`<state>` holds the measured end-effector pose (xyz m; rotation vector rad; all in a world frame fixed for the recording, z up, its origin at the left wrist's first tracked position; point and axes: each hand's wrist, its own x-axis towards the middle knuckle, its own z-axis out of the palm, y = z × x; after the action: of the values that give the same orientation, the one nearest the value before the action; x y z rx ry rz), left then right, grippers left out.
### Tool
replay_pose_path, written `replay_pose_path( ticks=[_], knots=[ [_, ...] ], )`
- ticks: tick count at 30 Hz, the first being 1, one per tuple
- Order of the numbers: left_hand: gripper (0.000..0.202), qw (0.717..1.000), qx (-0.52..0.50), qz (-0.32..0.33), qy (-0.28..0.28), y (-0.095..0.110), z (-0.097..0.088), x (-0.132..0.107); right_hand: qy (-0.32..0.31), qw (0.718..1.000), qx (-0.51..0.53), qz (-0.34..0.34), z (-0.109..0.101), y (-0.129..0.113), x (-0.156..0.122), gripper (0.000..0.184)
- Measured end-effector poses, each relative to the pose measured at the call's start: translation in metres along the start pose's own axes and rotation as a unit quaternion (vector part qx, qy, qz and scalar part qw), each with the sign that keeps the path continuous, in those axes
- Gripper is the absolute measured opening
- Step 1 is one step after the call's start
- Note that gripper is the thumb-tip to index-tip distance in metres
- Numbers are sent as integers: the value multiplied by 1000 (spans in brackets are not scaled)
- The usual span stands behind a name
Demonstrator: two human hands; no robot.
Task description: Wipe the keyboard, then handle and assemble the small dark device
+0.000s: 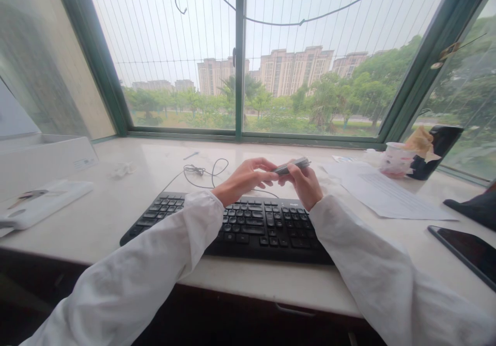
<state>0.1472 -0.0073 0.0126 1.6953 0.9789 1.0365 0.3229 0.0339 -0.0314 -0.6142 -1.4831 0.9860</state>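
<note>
At the far left, a flat white package (pixel 39 204) lies on the pale stone tabletop (pixel 116 222), and a thin dark cable (pixel 203 173) sits in loose loops just beyond the left hand (pixel 244 178). That hand's fingers curl toward a slim grey object (pixel 291 166), though I can't tell whether they grip it. The right hand (pixel 304 183) pinches the object between thumb and fingers, holding it in the air above the far edge of a black keyboard (pixel 248 230). A slip could drop it onto the keys, and the baggy left sleeve (pixel 182 232) might snag the cable. Further right, printed paper (pixel 387 193) lies near a plastic cup (pixel 395 160), which a careless reach could tip, while a dark tablet (pixel 465 253) sits close to the tabletop's edge.
</note>
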Motion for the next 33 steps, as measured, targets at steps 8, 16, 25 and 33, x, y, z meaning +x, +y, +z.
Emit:
replay_pose_path(
  ticks=[8, 16, 25, 33],
  knots=[
    [31, 990, 112, 80, 13, -7, 5, 1, 19, 999, 30, 12, 3, -3, -1, 35],
    [32, 988, 119, 101, 13, -14, 6, 4, -17, 999, 45, 7, 2, -6, -2, 46],
    [26, 968, 217, 124, 9, -23, 3, 6, 11, 998, -69, -4, 2, -9, -1, 47],
    [29, 980, 177, 78, 39, -30, 0, 11, 39, 995, -83, 31, 0, -8, 0, 47]
  ],
)
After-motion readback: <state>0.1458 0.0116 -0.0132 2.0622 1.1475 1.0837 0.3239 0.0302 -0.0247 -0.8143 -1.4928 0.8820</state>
